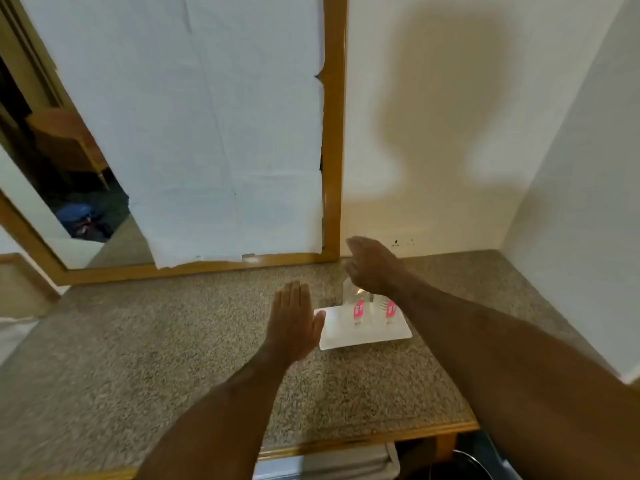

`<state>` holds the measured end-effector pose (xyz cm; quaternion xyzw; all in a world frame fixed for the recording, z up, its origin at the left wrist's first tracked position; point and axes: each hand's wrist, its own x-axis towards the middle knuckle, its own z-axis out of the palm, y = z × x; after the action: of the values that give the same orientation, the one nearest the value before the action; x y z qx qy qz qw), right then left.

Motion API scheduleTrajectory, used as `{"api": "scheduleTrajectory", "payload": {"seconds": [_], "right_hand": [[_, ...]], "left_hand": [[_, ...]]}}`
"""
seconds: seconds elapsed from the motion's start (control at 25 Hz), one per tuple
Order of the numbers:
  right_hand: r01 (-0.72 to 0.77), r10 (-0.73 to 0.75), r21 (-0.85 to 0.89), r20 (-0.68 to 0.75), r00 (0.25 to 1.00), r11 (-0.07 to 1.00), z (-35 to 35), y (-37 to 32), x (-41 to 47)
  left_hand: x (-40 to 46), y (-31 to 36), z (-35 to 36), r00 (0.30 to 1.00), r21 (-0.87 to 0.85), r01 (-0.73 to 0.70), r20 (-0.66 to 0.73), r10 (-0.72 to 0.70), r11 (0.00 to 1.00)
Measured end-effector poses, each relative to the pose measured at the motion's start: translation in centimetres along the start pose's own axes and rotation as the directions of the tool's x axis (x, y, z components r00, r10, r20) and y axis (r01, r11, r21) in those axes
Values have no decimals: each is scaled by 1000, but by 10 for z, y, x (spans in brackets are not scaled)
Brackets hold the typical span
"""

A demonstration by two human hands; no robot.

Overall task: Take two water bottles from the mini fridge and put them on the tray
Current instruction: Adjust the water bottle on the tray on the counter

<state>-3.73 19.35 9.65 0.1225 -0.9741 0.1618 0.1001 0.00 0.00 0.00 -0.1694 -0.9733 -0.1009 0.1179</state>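
Note:
A white rectangular tray (pixel 334 336) lies on the speckled countertop. Two clear water bottles with pink labels stand upright on it, one on the left (pixel 358 310) and one on the right (pixel 390 310). My right hand (pixel 372 266) hovers just above the bottles' tops, fingers loosely spread, holding nothing. My left hand (pixel 292 318) is flat and open beside the tray's left edge, its thumb over the tray's rim. The mini fridge is out of view.
A wood-framed mirror (pixel 334 133) covered with white paper leans against the wall behind the countertop (pixel 173 341). White walls close off the back and right. Below the counter's front edge are folded white towels (pixel 349 460) and a dark bin (pixel 464 462).

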Motion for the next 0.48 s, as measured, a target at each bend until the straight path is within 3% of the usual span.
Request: {"api": "scheduleTrajectory", "payload": {"seconds": [0.24,0.48], "right_hand": [[14,75,-284,299,951,959,30,25,8],[36,81,-285,388,918,958,-1,26,24]], "left_hand": [[-51,15,75,978,-58,76,197,-63,995],[-66,33,95,958,-97,47,287,-17,994]]}}
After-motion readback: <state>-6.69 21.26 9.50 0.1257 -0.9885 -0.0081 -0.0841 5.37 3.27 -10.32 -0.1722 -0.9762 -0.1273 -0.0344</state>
